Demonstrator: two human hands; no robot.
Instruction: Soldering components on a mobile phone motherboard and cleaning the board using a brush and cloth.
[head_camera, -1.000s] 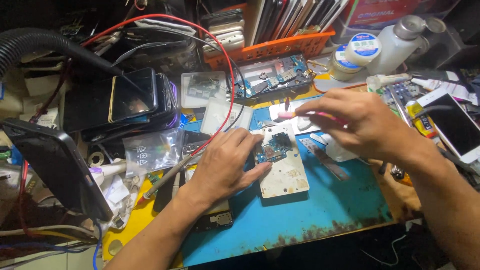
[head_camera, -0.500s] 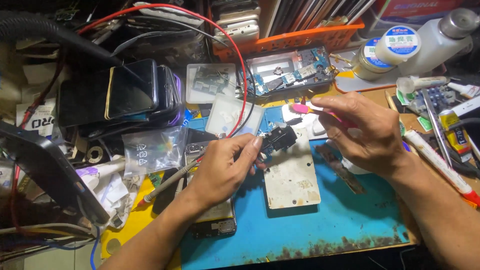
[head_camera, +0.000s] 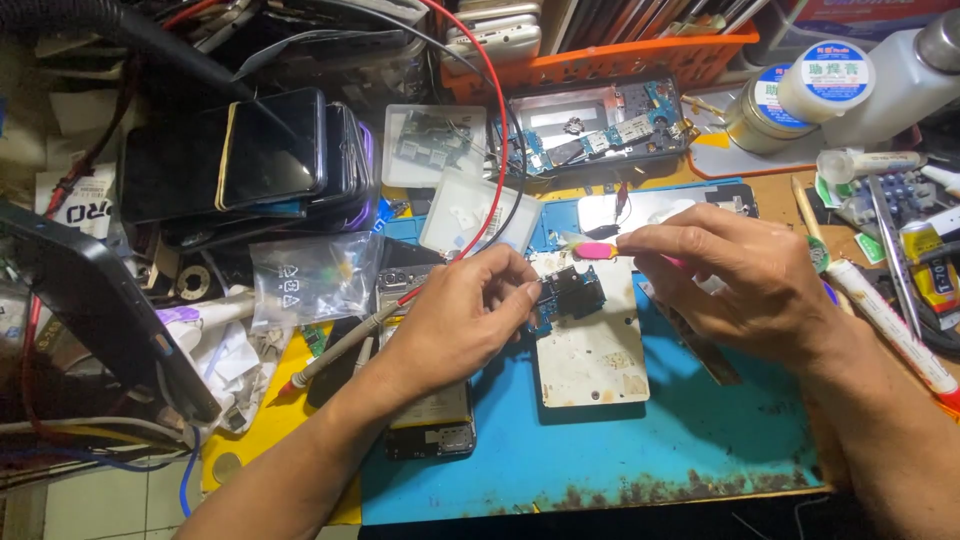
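Close to me lies the blue mat (head_camera: 600, 450) on the counter. It is soft, so small parts do not slide away. On it sits a worn white plate (head_camera: 592, 350), a flat spot to work over.

My left hand (head_camera: 455, 320) holds the little circuit board (head_camera: 568, 292) just above the top of that plate. My left fingers (head_camera: 520, 290) pinch its edge tight, so it stays still and I can see its face. A red-tipped probe (head_camera: 340, 348) lies under my left wrist, out of the way.

My right hand (head_camera: 745, 275) holds a pink tool (head_camera: 597, 250). Those fingers are closed on its handle like on a pencil, so the tip points at the board.

Farther off lies an opened phone (head_camera: 595, 130) with its insides showing. To its left lie clear plastic trays (head_camera: 435, 145), and more phones are stacked (head_camera: 250, 160). At the back stands an orange basket (head_camera: 600, 55).
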